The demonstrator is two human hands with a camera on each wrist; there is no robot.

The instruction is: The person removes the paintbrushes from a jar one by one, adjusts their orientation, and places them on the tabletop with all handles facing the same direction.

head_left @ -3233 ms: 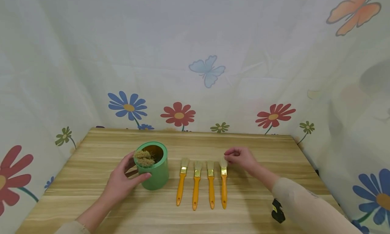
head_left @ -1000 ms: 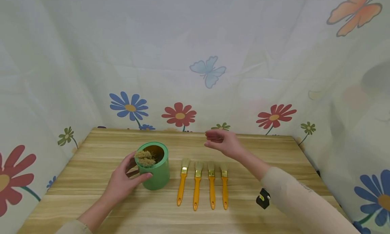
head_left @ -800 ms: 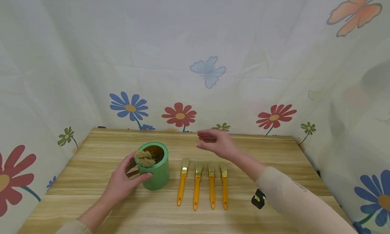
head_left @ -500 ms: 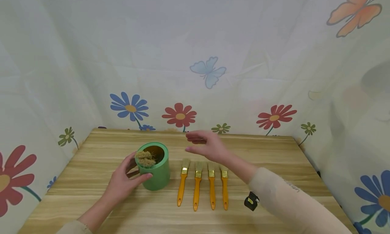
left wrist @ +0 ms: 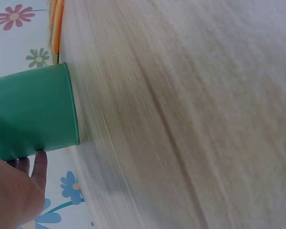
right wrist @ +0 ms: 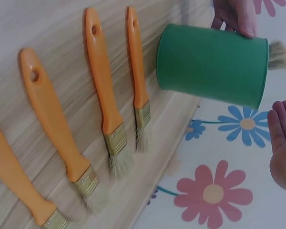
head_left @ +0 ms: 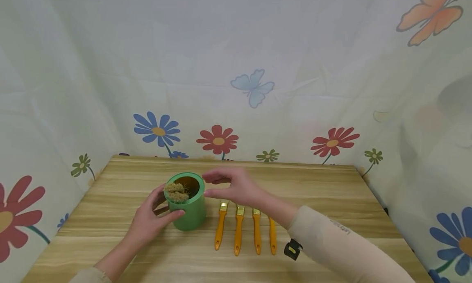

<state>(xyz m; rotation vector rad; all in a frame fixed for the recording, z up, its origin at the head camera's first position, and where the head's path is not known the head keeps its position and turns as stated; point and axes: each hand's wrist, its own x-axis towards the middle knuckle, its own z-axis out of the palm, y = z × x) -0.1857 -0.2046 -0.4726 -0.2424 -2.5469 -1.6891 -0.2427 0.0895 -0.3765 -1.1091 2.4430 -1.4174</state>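
Note:
A green can (head_left: 191,215) stands upright on the wooden table, left of centre. My left hand (head_left: 149,215) holds it from the left, thumb across its front and fingers around behind. Tan bristle tufts (head_left: 176,193) stick up over the can's rim on the near left side. My right hand (head_left: 236,186) is at the can's right rim, thumb and fingers apart, nothing between them. Several paintbrushes with orange handles (right wrist: 102,71) lie side by side to the right of the can, bristles pointing away from me. In the head view, my right hand and forearm cover their bristle ends.
The wooden table (head_left: 140,258) ends at a white cloth backdrop (head_left: 295,123) printed with flowers and butterflies, which also hangs along both sides. A small black device (head_left: 293,249) shows beside my right sleeve, near the rightmost brush.
My right hand has left the rightmost brush's bristles and travelled left above the row to the can's rim. My left hand, the can and the brushes have stayed in place.

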